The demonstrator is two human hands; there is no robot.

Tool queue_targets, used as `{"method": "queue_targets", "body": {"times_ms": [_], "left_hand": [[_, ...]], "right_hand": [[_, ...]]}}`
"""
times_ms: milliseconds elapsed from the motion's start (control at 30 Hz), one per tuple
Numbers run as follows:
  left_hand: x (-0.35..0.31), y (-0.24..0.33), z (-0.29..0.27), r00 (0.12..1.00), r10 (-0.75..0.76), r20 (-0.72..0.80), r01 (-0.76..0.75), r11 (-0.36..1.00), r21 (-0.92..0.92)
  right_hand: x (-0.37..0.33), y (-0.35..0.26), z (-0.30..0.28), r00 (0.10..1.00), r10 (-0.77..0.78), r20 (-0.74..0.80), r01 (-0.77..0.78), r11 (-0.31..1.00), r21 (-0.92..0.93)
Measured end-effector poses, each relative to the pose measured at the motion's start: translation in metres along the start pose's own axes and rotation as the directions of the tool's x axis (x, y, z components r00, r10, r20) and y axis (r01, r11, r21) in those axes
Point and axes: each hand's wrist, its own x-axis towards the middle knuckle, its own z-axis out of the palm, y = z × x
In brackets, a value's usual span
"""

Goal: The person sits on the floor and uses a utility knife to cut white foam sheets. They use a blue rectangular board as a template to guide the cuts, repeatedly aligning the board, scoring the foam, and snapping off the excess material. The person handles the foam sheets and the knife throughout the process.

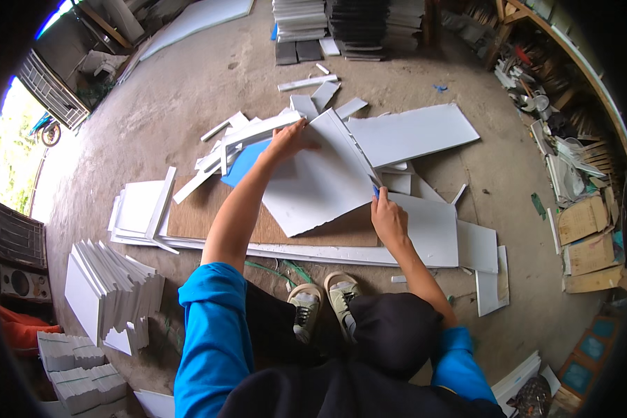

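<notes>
A white foam board point(320, 177) lies tilted over a brown wooden board point(209, 216), in front of me. My left hand point(288, 141) grips its far left edge, with the thumb over the upper face. My right hand point(389, 216) is closed around a blue cutter knife point(376, 190) at the board's right corner. The knife's blade is too small to make out. A thin, ragged strip runs along the board's right edge. Part of a blue sheet point(247, 164) shows beneath the board, near my left forearm.
White offcuts point(240, 129) lie scattered beyond the board, and a larger white panel point(414, 132) rests to its right. Cut white sheets stand in a stack point(108, 292) at the left. Dark and white stacks point(357, 28) are at the back. Flattened cardboard point(585, 223) lies along the right side.
</notes>
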Motion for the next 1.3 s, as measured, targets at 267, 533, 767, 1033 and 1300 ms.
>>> {"method": "queue_targets", "body": {"times_ms": [267,533,767,1033,1300], "left_hand": [[0.002,0.081,-0.098,0.952,0.189,-0.242,-0.215,0.973,-0.086],[-0.025,0.144,-0.176,0.806,0.283,-0.519,-0.338,0.941,-0.012],[-0.055,0.154,-0.182,0.841,0.251,-0.479,-0.143,0.957,0.251],[-0.090,0.096,-0.078,0.987,0.084,-0.134,-0.024,0.919,0.394],[-0.079,0.093,-0.031,0.991,0.106,0.084,-0.128,0.935,0.331]], "right_hand": [[0.020,-0.002,-0.082,0.943,-0.053,-0.328,0.069,0.997,0.037],[0.041,-0.010,-0.149,0.863,-0.106,-0.494,0.135,0.991,0.024],[0.030,-0.031,-0.152,0.913,-0.165,-0.372,0.215,0.972,0.096],[0.028,-0.002,-0.070,0.930,0.028,0.366,-0.177,0.908,0.381],[0.004,0.005,-0.054,0.942,0.062,0.331,-0.236,0.821,0.519]]}}
